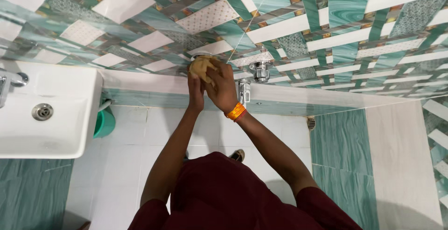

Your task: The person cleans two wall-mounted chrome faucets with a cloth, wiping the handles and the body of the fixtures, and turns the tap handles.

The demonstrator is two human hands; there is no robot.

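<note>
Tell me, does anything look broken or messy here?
Nothing stands out. Both hands, left hand and right hand, press a tan cloth on the tiled wall, beside a chrome tap.

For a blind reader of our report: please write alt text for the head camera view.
Both hands, left hand and right hand, press a yellowish cloth against a chrome wall fitting on a green and white tiled wall. A second chrome tap is beside it; a white washbasin is at left.

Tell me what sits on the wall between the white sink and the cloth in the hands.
In the head view, only patterned tile wall lies between the sink and the cloth; lower down, a green bucket sits beside the sink.
</note>
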